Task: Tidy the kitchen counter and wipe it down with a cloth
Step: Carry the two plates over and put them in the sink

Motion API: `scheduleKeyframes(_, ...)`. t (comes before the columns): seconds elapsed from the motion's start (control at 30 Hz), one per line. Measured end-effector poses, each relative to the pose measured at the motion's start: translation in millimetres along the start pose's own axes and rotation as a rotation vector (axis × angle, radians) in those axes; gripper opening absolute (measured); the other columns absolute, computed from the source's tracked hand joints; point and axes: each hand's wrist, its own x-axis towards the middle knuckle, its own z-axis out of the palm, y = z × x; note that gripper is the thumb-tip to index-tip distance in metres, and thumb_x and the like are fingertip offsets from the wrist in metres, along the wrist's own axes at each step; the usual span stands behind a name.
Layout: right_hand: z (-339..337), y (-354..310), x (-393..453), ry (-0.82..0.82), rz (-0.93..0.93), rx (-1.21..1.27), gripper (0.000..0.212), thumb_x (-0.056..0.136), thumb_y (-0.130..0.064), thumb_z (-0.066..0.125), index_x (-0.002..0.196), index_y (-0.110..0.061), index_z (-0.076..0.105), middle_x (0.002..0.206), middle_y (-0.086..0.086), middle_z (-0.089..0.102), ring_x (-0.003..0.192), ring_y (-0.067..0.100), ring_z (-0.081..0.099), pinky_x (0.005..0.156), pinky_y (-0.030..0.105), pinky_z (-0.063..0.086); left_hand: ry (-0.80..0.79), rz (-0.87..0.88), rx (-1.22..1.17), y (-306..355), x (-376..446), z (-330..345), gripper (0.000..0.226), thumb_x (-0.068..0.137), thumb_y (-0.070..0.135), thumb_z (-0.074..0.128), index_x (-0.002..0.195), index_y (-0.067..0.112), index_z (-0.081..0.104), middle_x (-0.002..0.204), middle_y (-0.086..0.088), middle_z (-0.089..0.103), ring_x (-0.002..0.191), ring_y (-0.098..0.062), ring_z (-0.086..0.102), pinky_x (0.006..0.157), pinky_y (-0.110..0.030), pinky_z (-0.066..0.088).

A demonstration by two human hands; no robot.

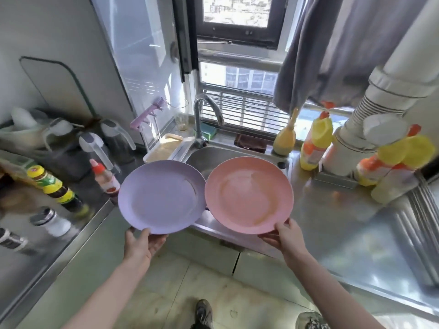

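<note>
I hold two plates side by side in front of the steel sink [240, 151]. My left hand [142, 244] grips the near rim of a purple plate [161, 198]. My right hand [286, 238] grips the near rim of a pink plate [247, 195], whose left edge overlaps the purple one slightly. Both plates are tilted up toward me and look empty, with faint smears on the pink one. A dark brown cloth [250, 142] lies folded on the ledge behind the sink, right of the tap [202, 115].
Sauce bottles [57, 188], a red-capped bottle [105, 178], a shaker [51, 222] and jugs [95, 148] crowd the left counter. Yellow cleaner bottles [316, 143] and a white pipe [370, 119] stand at the right. A sponge [209, 131], glass [181, 115] and white tray [164, 147] sit near the tap.
</note>
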Motion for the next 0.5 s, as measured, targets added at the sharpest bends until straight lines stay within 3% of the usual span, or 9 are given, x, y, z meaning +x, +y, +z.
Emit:
scheduleKeyframes(0.1,2,-7,26,0.049,0.003,0.039,0.020,0.093,0.001,0.035,0.110,-0.003,0.042,0.097,0.025,0.063,0.067,0.029,0.068,0.050,0.027,0.057,-0.009,0.001,0.030,3,27,28,0.029,0.092,-0.003,0.040,0.117,0.009,0.033,0.115,-0.026,0.052,0.043,-0.016,0.065,0.042,-0.023,0.054)
scheduleKeyframes(0.27,15,-7,72,0.142,0.074,0.094,0.028,0.089,0.003,0.034,0.115,-0.001,0.043,0.113,0.025,0.059,0.081,0.037,0.065,0.045,0.026,0.054,-0.009,-0.068,0.059,13,75,55,0.051,0.093,-0.003,0.041,0.139,0.009,0.022,0.135,-0.027,0.042,0.043,-0.017,0.065,0.041,-0.025,0.054)
scheduleKeyframes(0.5,31,4,133,0.242,0.103,0.039,0.031,0.085,0.009,0.031,0.112,-0.003,0.042,0.113,0.026,0.056,0.075,0.041,0.065,0.042,0.027,0.053,-0.022,-0.084,0.105,21,115,71,0.056,0.094,-0.002,0.040,0.141,0.015,0.014,0.143,-0.023,0.033,0.066,-0.029,0.064,0.045,-0.025,0.056)
